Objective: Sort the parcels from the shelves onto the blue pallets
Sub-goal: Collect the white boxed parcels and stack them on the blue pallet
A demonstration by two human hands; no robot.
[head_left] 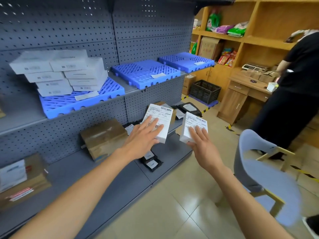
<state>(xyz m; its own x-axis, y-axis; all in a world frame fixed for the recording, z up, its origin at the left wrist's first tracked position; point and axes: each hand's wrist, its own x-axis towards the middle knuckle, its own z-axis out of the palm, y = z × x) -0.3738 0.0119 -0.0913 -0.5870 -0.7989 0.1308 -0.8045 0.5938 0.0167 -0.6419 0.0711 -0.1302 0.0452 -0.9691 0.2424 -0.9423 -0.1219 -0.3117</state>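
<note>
Left hand [143, 137] holds a white labelled parcel [159, 120], fingers spread flat over its label, thumb hidden; grip type unclear. Right hand [201, 141] likewise holds a second white parcel [194, 126]. Both parcels sit above the lower shelf [107, 171]. White boxes [60, 71] stacked on left blue pallet [82, 102]; middle pallet [145, 73] bears only a slip.

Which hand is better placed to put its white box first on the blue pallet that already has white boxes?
Probably the left hand: its white box is nearer the stacked pallet at upper left. The right hand is farther right.
</note>
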